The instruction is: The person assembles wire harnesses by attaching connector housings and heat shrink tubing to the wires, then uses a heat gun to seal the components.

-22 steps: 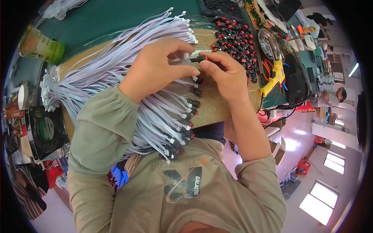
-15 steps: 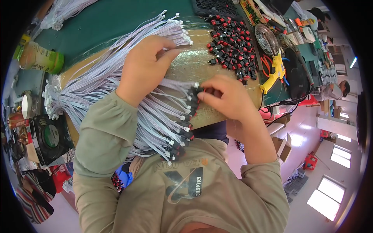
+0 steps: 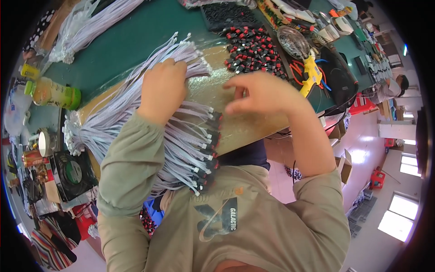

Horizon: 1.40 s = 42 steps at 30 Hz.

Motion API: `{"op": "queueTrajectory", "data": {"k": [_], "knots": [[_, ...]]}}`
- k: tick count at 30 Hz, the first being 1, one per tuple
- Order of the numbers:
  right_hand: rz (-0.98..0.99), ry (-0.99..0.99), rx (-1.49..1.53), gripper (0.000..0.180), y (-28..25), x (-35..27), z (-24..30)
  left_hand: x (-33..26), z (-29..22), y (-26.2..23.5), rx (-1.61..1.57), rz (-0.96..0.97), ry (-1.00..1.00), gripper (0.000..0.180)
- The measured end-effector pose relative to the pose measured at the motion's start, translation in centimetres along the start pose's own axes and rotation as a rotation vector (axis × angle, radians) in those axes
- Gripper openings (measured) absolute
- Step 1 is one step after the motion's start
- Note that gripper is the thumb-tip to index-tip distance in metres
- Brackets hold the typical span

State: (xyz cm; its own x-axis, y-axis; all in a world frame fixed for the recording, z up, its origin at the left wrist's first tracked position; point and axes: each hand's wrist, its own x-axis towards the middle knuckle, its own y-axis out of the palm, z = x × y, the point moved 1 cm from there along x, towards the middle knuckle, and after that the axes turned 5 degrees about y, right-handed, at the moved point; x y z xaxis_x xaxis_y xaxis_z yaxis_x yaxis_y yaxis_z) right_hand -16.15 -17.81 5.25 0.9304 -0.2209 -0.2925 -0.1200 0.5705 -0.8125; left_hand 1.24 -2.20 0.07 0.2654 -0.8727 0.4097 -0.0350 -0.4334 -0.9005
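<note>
A fan of white flat cables (image 3: 113,104) with small white connectors spreads across the brown board (image 3: 253,122). Along the near side, several cable ends carry black and red plugs (image 3: 209,154). My left hand (image 3: 165,88) rests over the upper cables with its fingers curled down around some of them; the fingertips are hidden. To its right, my right hand (image 3: 260,95) hovers over the board, thumb and fingers apart and slightly blurred, with nothing seen between them. Just beyond it lies a heap of small black and red plugs (image 3: 256,52).
A yellow glue gun (image 3: 311,77) lies right of the plug heap, near a black tray of dark parts (image 3: 229,17). At left stand a bottle with a green label (image 3: 56,94) and a black fan (image 3: 71,174). More bagged cables (image 3: 90,31) lie at far left.
My right hand has left the plugged cable ends and moved up toward the heap, its fingers spreading. My left hand's fingers have curled down onto the cables. The whole view has shifted slightly.
</note>
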Motion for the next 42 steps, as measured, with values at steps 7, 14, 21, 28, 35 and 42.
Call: {"op": "queueTrajectory", "data": {"k": [7,14,21,28,35,42], "knots": [[-0.483,0.087,-0.232,0.038,-7.2,10.2,-5.6,0.3,-1.6,-1.6,-0.446,0.123,0.062,0.006],[-0.341,0.303,-0.288,0.037,-6.6,18.7,-5.8,-0.2,-2.5,-3.4,-0.782,0.594,-0.084,0.018],[-0.436,0.163,-0.481,0.026,-6.4,21.5,-6.2,-1.4,-2.2,-0.6,-0.93,0.363,-0.214,0.016],[-0.632,0.18,-0.497,0.021,-6.4,20.6,-9.5,-1.4,-0.8,0.3,-1.708,0.154,-0.84,0.021],[-0.743,0.151,-0.469,0.022,-6.4,19.4,-10.8,-0.7,-1.2,0.1,-1.682,0.138,-0.785,0.015],[-0.787,0.008,-0.264,0.017,-6.8,18.0,-7.0,-1.6,-1.0,-0.6,-1.565,0.143,-0.793,0.017]]}}
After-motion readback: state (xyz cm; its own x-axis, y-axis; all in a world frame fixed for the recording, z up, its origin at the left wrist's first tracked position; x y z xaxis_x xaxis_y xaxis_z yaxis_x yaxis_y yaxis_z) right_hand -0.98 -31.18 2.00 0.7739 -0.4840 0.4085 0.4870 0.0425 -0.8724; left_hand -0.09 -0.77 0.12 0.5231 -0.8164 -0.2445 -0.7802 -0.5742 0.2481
